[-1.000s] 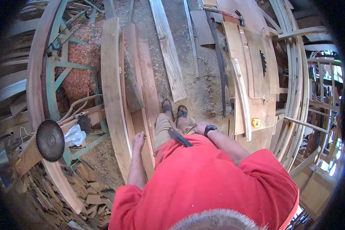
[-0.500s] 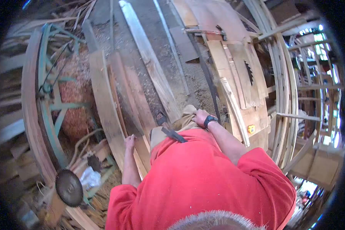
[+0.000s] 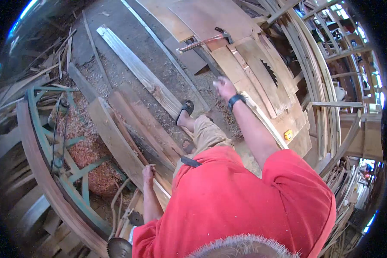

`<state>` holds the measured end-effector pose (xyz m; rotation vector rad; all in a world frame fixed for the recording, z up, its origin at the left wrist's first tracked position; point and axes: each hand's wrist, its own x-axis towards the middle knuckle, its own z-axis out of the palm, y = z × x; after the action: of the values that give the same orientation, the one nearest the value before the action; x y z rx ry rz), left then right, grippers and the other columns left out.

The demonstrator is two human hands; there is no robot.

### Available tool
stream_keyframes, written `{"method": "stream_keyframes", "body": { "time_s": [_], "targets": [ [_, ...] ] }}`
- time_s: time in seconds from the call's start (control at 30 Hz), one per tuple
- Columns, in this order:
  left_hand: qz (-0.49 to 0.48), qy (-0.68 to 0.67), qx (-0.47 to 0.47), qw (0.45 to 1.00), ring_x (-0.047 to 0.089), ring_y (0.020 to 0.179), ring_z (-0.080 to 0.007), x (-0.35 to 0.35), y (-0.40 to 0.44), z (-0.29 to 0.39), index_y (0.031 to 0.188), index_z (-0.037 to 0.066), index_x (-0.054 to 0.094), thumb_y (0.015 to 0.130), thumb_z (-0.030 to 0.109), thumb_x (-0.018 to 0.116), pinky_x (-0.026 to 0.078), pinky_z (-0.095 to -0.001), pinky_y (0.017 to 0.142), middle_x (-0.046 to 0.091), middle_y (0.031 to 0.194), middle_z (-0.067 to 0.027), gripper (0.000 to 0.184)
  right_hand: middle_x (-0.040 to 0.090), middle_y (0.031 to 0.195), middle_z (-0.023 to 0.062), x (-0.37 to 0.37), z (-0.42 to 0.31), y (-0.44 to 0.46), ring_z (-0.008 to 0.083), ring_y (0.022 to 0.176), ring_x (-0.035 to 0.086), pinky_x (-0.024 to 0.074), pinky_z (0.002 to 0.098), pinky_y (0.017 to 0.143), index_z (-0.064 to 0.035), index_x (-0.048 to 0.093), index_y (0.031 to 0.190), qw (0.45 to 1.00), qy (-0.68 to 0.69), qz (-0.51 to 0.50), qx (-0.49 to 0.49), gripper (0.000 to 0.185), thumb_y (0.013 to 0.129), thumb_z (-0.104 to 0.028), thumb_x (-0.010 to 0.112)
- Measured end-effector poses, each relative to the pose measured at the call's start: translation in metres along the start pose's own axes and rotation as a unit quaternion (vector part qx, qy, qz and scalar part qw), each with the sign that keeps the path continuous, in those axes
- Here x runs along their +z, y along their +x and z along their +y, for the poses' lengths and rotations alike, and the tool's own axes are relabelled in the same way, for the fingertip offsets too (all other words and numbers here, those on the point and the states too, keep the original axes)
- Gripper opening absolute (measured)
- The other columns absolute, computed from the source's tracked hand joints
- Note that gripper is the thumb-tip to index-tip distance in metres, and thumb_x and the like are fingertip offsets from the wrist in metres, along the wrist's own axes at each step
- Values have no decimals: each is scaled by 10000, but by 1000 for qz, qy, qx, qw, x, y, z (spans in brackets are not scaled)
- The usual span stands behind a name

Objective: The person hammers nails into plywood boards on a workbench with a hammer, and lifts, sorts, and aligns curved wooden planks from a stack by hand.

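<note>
My right hand (image 3: 225, 89), with a dark watch (image 3: 236, 100) on its wrist, is raised off my right leg, near the edge of a wooden saw table. Its fingers are curled; a small pale spot shows at the fingertips, and I cannot make out what it is. My left hand (image 3: 148, 174) hangs at my left side, fingers curled in, over or beside the edge of a long plank (image 3: 116, 139); contact is unclear. A claw hammer (image 3: 205, 43) lies on the table, and a yellow tape measure (image 3: 288, 135) sits farther down it.
A toothed saw blade (image 3: 269, 72) pokes up through the table. My sandaled foot (image 3: 185, 112) is against a long board (image 3: 142, 71) on the floor. A green metal frame (image 3: 71, 176) with wood shavings (image 3: 90, 159) stands left. A round saw blade (image 3: 119, 248) is at lower left.
My right hand has left the trouser leg and risen forward toward the table edge. One foot has come forward onto the board. The view has turned and shifted.
</note>
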<state>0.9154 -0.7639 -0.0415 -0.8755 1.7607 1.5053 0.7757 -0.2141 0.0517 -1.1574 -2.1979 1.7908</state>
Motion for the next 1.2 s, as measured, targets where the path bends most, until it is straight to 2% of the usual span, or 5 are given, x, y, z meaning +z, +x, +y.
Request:
{"method": "stream_keyframes", "body": {
  "time_s": [0.13, 0.2, 0.37, 0.8, 1.2],
  "targets": [
    [-36, -19, -21, 999, 434, 481, -82, 11, 11, 45, 947, 23, 648, 909, 239, 478, 316, -240, 410, 518, 646, 1, 278, 645, 796, 81, 10, -31, 94, 185, 697, 628, 521, 337, 664, 49, 576, 1229, 998, 23, 56, 28, 533, 803, -236, 721],
    [-59, -33, -9, 998, 437, 490, -74, 18, 19, 82, 961, 21, 641, 910, 216, 477, 322, -228, 413, 531, 674, 1, 260, 673, 903, 183, 9, -22, 136, 295, 925, 663, 515, 393, 856, 39, 605, 1175, 945, -230, 213, -90, 481, 796, -242, 698],
    [-40, 64, 37, 996, 448, 506, -66, 44, 50, 200, 996, 27, 641, 920, 179, 452, 332, -215, 420, 548, 699, 3, 254, 206, 1543, 209, -1, -39, 146, 344, 1394, 292, 373, 464, 1067, -15, 274, 1456, 899, -418, 122, -44, 827, 794, -290, 686],
    [-172, 48, 87, 980, 429, 513, -58, 194, 116, 449, 1146, 4, 591, 971, 173, 523, 313, -200, 429, 625, 827, -41, 253, 113, 1580, 179, -5, -62, 137, 320, 1453, 174, 263, 510, 1123, -8, 246, 1468, 896, -439, 57, 38, 784, 757, -104, 564],
    [-404, 120, 23, 907, 514, 720, -77, 410, 177, 554, 1227, 3, 532, 941, 114, 490, 399, -214, 535, 583, 910, -34, 310, 131, 1589, 117, 4, -77, 155, 322, 1444, 197, 296, 577, 1106, -37, 306, 1457, 912, -373, 70, 154, 695, 878, -310, 575]
  ]
}}
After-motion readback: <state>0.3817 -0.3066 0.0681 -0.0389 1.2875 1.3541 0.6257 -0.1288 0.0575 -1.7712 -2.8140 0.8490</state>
